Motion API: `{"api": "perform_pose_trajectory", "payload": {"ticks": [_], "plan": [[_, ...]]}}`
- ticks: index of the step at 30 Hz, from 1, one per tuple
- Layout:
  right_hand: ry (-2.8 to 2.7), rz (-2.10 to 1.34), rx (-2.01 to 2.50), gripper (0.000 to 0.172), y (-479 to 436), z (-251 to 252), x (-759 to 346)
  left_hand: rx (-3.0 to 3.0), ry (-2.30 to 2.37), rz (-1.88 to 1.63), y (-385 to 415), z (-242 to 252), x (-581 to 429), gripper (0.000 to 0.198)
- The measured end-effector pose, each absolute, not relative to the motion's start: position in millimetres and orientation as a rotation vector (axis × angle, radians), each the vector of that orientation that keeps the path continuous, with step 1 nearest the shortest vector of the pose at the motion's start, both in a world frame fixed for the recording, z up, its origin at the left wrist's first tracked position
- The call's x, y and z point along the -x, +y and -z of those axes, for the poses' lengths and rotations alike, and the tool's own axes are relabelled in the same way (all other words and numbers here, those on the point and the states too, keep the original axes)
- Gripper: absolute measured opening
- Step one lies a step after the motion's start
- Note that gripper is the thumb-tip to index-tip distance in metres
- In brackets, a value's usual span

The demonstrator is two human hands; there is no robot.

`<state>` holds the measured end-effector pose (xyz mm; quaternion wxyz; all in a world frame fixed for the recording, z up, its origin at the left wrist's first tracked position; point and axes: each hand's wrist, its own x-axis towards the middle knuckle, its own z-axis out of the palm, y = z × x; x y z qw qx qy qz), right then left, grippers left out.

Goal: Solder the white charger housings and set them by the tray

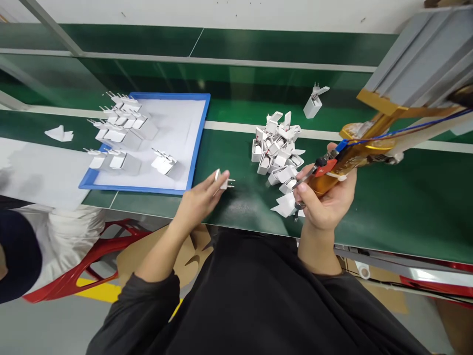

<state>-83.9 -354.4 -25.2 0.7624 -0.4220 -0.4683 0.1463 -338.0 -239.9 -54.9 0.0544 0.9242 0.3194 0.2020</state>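
My left hand (pixel 201 197) holds a small white charger plug (pixel 223 180) with two metal prongs pointing right, just above the green belt (pixel 369 207) beside the blue tray (pixel 148 188). My right hand (pixel 325 199) grips a gold-coloured hand tool (pixel 343 165) with a red trigger and blue and red wires running off to the right. A heap of white charger shells (pixel 279 153) lies on the belt between the two hands, closer to the right one.
The blue tray with a white liner holds several finished white chargers (pixel 121 130) in rows at its left. One lone charger (pixel 313 103) stands further back on the belt. A grey metal rail (pixel 417 59) crosses the upper right. Another person in white (pixel 55 236) sits on a red chair at the left.
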Motion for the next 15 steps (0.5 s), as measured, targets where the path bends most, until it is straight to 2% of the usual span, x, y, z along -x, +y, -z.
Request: {"api": "perform_pose_trajectory", "payload": {"ticks": [3, 8, 15], "plan": [[-1.041, -0.319, 0.834, 0.053, -353, 19, 90, -2.855, 0.983, -0.63, -274, 74, 354, 0.048], [-1.063, -0.397, 0.733, 0.044, -344, 10, 108, -2.462, 1.166, -0.751, -285, 91, 353, 0.051], [-1.098, -0.341, 0.695, 0.041, -319, -10, 152, -2.228, 1.195, -0.657, -298, 98, 332, 0.035]]}}
